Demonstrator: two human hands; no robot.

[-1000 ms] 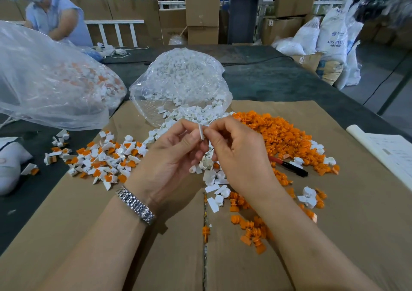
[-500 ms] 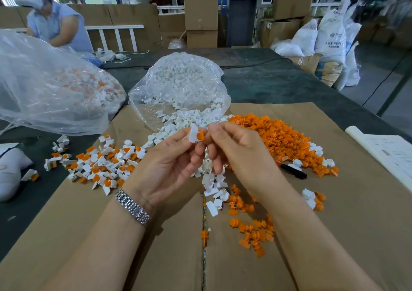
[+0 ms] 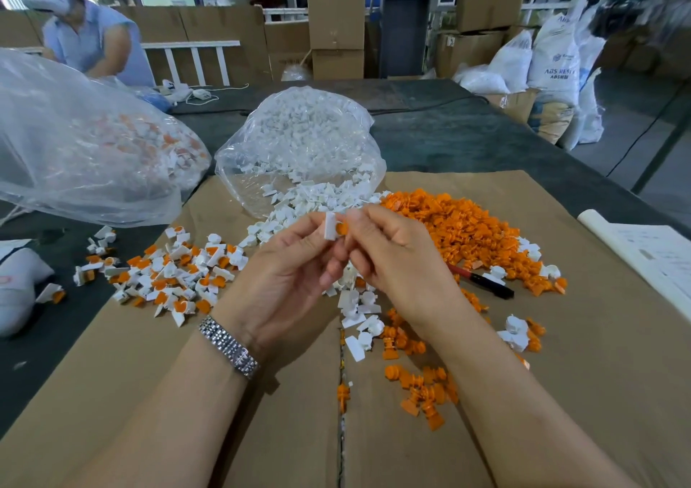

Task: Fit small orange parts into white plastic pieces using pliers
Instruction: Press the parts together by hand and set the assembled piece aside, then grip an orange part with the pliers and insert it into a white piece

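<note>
Left hand (image 3: 288,274), raised over the middle of the work surface, pinching a white plastic piece (image 3: 330,226) between thumb and fingertips. Right hand (image 3: 392,259) close against it, fingers curled, pinching a small orange part (image 3: 341,228) that touches the white piece's side; how deep it sits, impossible to tell. Silver watch (image 3: 229,347) on the left wrist.

Below, sheets of brown cardboard (image 3: 579,375) laid over a dark grey table (image 3: 467,139), a seam running down the middle. Loose orange parts (image 3: 463,233) heaped to the right of the hands, more scattered nearer. Pliers (image 3: 486,285) with red and black handles lying at the heap's near edge, partly buried, well apart from both hands. Loose white pieces (image 3: 306,203) spilling from a clear plastic bag (image 3: 299,139) straight ahead. Assembled white-and-orange pieces (image 3: 175,274) spread to the left, more inside a large clear bag (image 3: 86,151) at the far left. Paper sheet (image 3: 650,255) at the right edge.

Beyond the table, stacked cardboard boxes (image 3: 336,35), white sacks (image 3: 553,61), a white railing (image 3: 194,53). Another person (image 3: 93,42) in a light blue shirt at the far left end of the table.
</note>
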